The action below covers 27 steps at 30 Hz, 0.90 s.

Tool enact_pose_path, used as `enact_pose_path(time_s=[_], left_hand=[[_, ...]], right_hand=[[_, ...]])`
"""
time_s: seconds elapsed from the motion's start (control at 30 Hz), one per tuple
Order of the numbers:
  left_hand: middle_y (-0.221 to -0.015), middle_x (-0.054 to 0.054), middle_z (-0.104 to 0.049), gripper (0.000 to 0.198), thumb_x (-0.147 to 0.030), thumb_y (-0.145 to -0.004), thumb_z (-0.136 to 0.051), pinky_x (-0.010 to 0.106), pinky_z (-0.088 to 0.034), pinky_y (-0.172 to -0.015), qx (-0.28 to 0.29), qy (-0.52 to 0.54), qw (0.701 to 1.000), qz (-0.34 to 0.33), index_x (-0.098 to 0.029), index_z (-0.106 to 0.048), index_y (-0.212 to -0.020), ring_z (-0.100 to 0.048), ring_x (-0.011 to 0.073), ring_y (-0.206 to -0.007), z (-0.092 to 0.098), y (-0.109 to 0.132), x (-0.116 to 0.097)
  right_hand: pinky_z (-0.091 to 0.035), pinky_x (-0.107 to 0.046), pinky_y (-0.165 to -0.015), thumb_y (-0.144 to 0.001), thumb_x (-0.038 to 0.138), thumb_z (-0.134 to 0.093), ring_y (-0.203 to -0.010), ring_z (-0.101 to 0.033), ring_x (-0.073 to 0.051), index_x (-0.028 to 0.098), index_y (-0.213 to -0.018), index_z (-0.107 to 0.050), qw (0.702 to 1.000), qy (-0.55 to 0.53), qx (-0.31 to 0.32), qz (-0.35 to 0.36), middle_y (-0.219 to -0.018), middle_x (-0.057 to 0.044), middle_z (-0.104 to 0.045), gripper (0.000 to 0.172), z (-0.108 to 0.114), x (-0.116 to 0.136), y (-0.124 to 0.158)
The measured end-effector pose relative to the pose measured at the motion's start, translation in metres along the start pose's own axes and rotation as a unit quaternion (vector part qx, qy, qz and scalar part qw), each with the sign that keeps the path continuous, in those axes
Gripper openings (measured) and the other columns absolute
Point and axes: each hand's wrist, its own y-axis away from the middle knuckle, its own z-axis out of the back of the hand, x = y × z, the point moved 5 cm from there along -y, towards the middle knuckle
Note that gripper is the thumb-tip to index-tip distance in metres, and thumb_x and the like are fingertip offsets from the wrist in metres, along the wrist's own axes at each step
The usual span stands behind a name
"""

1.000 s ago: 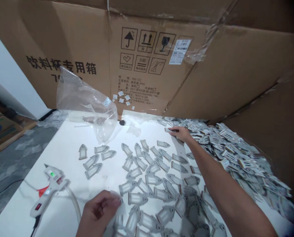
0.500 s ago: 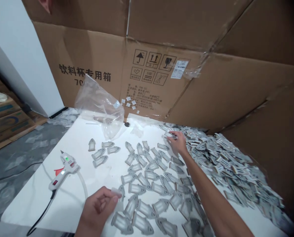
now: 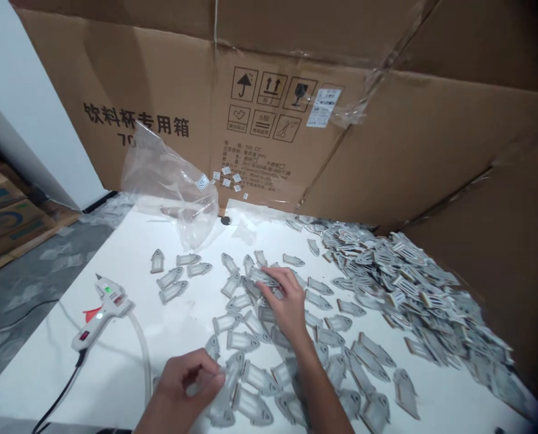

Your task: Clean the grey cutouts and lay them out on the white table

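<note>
Several small grey and white arrow-shaped cardboard pieces lie spread over a white table. A larger heap of the same pieces lies at the right. My right hand is in the middle of the spread, fingers curled on one grey piece. Near the front edge my left hand is closed, pinching a small pale piece between thumb and fingers.
A white hot glue gun with a green light and a black cord lies at the left of the table. A crumpled clear plastic bag stands at the back. Large brown cartons wall the back and right.
My right hand has drawn back from the heap at the far right to the middle of the spread, carrying a piece. My left hand stays near the front edge.
</note>
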Motion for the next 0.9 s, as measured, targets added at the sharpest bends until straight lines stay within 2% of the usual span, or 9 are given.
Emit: enact_pose_path(time_s=[0.07, 0.17, 0.23, 0.3, 0.4, 0.53, 0.67, 0.77, 0.9], left_hand=[[-0.073, 0.000, -0.059, 0.039, -0.057, -0.093, -0.078, 0.022, -0.045, -0.072, -0.014, 0.007, 1.000, -0.020, -0.019, -0.074, -0.083, -0.054, 0.0142, -0.074, -0.001, 0.003, -0.004], [-0.092, 0.006, -0.071, 0.037, -0.054, -0.096, -0.076, 0.023, -0.048, -0.076, -0.021, 0.015, 0.998, -0.050, -0.020, -0.071, -0.082, -0.061, 0.0164, -0.084, 0.000, 0.001, -0.010], [-0.103, 0.008, -0.075, 0.036, -0.052, -0.098, -0.074, 0.023, -0.050, -0.077, -0.006, 0.012, 0.998, -0.055, -0.020, -0.069, -0.082, -0.065, 0.0179, -0.090, 0.002, -0.004, -0.013], [-0.102, 0.009, -0.076, 0.033, -0.049, -0.098, -0.074, 0.023, -0.051, -0.076, 0.016, 0.015, 0.999, -0.045, -0.020, -0.068, -0.084, -0.068, 0.0180, -0.089, 0.006, -0.009, -0.015], [-0.101, 0.009, -0.078, 0.026, -0.042, -0.094, -0.079, 0.024, -0.053, -0.076, 0.029, 0.036, 0.998, -0.042, -0.020, -0.069, -0.086, -0.072, 0.0187, -0.088, 0.012, -0.012, -0.021], [-0.098, 0.009, -0.080, 0.020, -0.037, -0.089, -0.081, 0.024, -0.054, -0.076, 0.017, 0.016, 0.999, -0.041, -0.019, -0.073, -0.085, -0.073, 0.0195, -0.088, 0.012, -0.014, -0.030], [-0.079, 0.005, -0.075, 0.019, -0.037, -0.088, -0.078, 0.022, -0.049, -0.067, -0.011, -0.056, 0.997, -0.052, -0.018, -0.080, -0.086, -0.063, 0.0148, -0.069, 0.004, -0.013, -0.040], [-0.072, 0.003, -0.071, 0.021, -0.039, -0.088, -0.075, 0.022, -0.045, -0.061, -0.020, -0.114, 0.989, -0.087, -0.019, -0.083, -0.087, -0.059, 0.0135, -0.062, -0.001, -0.011, -0.051], [-0.078, 0.003, -0.075, 0.018, -0.032, -0.087, -0.071, 0.022, -0.045, -0.062, 0.012, -0.189, 0.976, -0.108, -0.021, -0.085, -0.085, -0.062, 0.0139, -0.063, -0.005, -0.008, -0.058]], right_hand=[[-0.058, -0.041, -0.093, -0.102, 0.030, -0.072, -0.106, -0.069, -0.026, 0.029, -0.127, -0.078, 0.999, 0.024, -0.022, 0.033, -0.111, -0.008, -0.070, 0.026, 0.004, 0.000, -0.004], [-0.057, -0.041, -0.095, -0.102, 0.027, -0.072, -0.105, -0.070, -0.025, 0.030, -0.127, -0.079, 0.999, 0.017, -0.023, 0.039, -0.109, -0.007, -0.070, 0.026, 0.009, -0.001, -0.006], [-0.057, -0.039, -0.090, -0.100, 0.029, -0.075, -0.104, -0.070, -0.025, 0.030, -0.124, -0.080, 1.000, -0.024, 0.000, 0.003, -0.111, -0.006, -0.073, 0.024, 0.010, -0.001, -0.004], [-0.058, -0.036, -0.087, -0.096, 0.033, -0.080, -0.106, -0.072, -0.025, 0.030, -0.123, -0.080, 0.994, -0.086, 0.032, -0.058, -0.116, -0.006, -0.077, 0.026, 0.010, 0.002, 0.000], [-0.060, -0.035, -0.088, -0.092, 0.037, -0.085, -0.110, -0.075, -0.027, 0.029, -0.122, -0.081, 0.975, -0.156, 0.091, -0.126, -0.123, -0.006, -0.079, 0.032, 0.013, 0.022, 0.010], [-0.061, -0.033, -0.087, -0.095, 0.038, -0.083, -0.113, -0.075, -0.026, 0.032, -0.124, -0.082, 0.965, -0.169, 0.145, -0.139, -0.124, -0.005, -0.079, 0.030, 0.019, 0.065, 0.037], [-0.059, -0.034, -0.095, -0.105, 0.032, -0.068, -0.114, -0.073, -0.024, 0.035, -0.129, -0.078, 0.969, -0.135, 0.181, -0.102, -0.122, -0.005, -0.077, 0.026, 0.012, 0.099, 0.074], [-0.057, -0.035, -0.101, -0.110, 0.028, -0.057, -0.117, -0.071, -0.024, 0.033, -0.132, -0.076, 0.970, -0.136, 0.174, -0.098, -0.123, -0.007, -0.076, 0.029, 0.003, 0.109, 0.098], [-0.056, -0.033, -0.101, -0.110, 0.031, -0.058, -0.117, -0.071, -0.024, 0.033, -0.130, -0.076, 0.965, -0.157, 0.165, -0.129, -0.122, -0.006, -0.076, 0.027, -0.010, 0.104, 0.122]])
